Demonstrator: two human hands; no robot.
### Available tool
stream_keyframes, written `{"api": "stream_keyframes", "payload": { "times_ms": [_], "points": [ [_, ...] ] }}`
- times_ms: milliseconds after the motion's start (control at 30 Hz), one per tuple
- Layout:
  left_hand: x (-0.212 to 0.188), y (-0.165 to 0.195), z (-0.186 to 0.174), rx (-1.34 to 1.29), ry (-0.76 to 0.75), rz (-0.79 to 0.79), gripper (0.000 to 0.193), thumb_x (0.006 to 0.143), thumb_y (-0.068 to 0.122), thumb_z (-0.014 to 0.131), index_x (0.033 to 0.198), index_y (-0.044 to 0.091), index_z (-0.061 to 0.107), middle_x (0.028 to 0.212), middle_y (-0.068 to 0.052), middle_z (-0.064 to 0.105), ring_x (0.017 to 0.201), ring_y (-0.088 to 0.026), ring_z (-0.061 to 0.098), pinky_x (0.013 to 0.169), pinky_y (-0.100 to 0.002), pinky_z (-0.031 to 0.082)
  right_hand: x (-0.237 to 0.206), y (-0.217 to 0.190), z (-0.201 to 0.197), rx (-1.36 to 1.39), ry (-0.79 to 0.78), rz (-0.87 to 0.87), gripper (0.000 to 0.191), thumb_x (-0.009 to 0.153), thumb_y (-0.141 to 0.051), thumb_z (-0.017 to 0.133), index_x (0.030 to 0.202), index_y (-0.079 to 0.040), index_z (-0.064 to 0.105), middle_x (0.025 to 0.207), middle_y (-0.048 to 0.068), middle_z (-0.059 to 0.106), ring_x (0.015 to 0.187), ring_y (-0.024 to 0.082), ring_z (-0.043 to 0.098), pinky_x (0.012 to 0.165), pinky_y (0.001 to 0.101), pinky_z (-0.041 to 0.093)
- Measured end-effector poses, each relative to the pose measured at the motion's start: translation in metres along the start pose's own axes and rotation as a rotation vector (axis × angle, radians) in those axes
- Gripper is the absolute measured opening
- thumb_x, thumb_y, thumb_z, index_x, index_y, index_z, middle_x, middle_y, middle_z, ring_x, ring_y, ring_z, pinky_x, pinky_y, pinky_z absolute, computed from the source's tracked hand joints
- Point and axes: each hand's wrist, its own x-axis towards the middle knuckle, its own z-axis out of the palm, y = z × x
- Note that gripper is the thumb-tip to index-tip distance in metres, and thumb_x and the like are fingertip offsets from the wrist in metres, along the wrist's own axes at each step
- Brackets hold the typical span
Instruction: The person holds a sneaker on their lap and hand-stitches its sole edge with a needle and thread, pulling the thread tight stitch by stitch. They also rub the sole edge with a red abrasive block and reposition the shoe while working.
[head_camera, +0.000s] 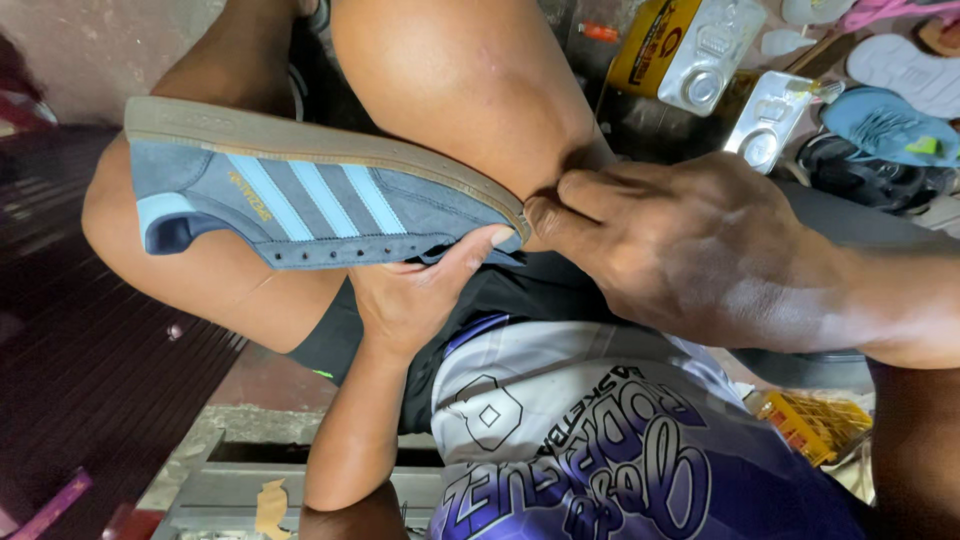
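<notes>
A blue-grey suede sneaker (300, 200) with three light-blue stripes and a brown gum sole lies across my bare knees, sole edge up and toe to the right. My left hand (410, 295) grips it from below near the toe, thumb stretched along the upper. My right hand (680, 245) comes in from the right. Its fingers are closed and its fingertips press on the toe end where sole meets upper. Whether it holds a small tool is hidden.
Metal cans (700, 60), one with a yellow label, stand at the top right. Beside them lie a blue sneaker (885, 125), a white sole (905, 70) and a dark shoe. A yellow crate (815, 425) sits at the lower right. Dark red flooring (90, 380) fills the left.
</notes>
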Motion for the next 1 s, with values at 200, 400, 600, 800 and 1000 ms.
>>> {"api": "stream_keyframes", "payload": {
  "times_ms": [200,400,600,800,1000],
  "points": [
    [-0.004,-0.012,0.002,-0.044,0.004,-0.008,0.022,0.086,0.008,0.090,0.101,0.001,0.076,0.094,-0.004,0.076,0.083,-0.013,0.072,0.081,-0.029,0.060,0.008,0.007,0.007,0.041,-0.078,-0.018,0.018,0.092,-0.013,0.065,0.108,-0.008,0.071,0.089,0.005,0.069,0.077,0.019,0.073,0.055,0.0320,0.058],
    [-0.004,-0.023,0.001,0.004,-0.033,0.119,0.021,0.088,0.010,0.089,0.103,0.002,0.077,0.098,-0.003,0.076,0.086,-0.014,0.072,0.084,-0.030,0.059,0.003,0.011,0.012,0.152,-0.103,0.012,0.031,0.087,-0.013,0.066,0.116,-0.003,0.068,0.095,0.006,0.067,0.080,0.020,0.072,0.055,0.0315,0.057],
    [-0.001,-0.033,0.000,0.326,-0.078,0.369,0.016,0.087,0.010,0.085,0.102,0.010,0.081,0.096,-0.003,0.076,0.088,-0.020,0.071,0.085,-0.035,0.057,0.012,0.018,0.013,0.089,-0.183,-0.039,0.027,0.078,-0.009,0.067,0.105,-0.007,0.067,0.088,0.006,0.066,0.076,0.022,0.072,0.051,0.0342,0.058],
    [-0.002,-0.042,-0.003,0.120,-0.094,0.349,0.014,0.098,0.006,0.078,0.111,0.011,0.078,0.106,-0.001,0.076,0.098,-0.017,0.074,0.089,-0.029,0.059,0.016,0.018,0.019,-0.092,-0.147,-0.133,0.026,0.081,-0.018,0.068,0.105,-0.006,0.066,0.083,-0.001,0.063,0.074,0.016,0.070,0.048,0.0299,0.053],
    [0.001,-0.047,-0.005,0.243,-0.109,0.402,0.014,0.091,0.005,0.082,0.105,0.009,0.080,0.099,-0.003,0.076,0.089,-0.019,0.072,0.084,-0.032,0.057,0.013,0.023,0.032,0.004,-0.121,-0.054,0.015,0.086,-0.021,0.069,0.094,-0.009,0.064,0.072,-0.004,0.057,0.064,0.013,0.065,0.047,0.0320,0.049]
  ]
}}
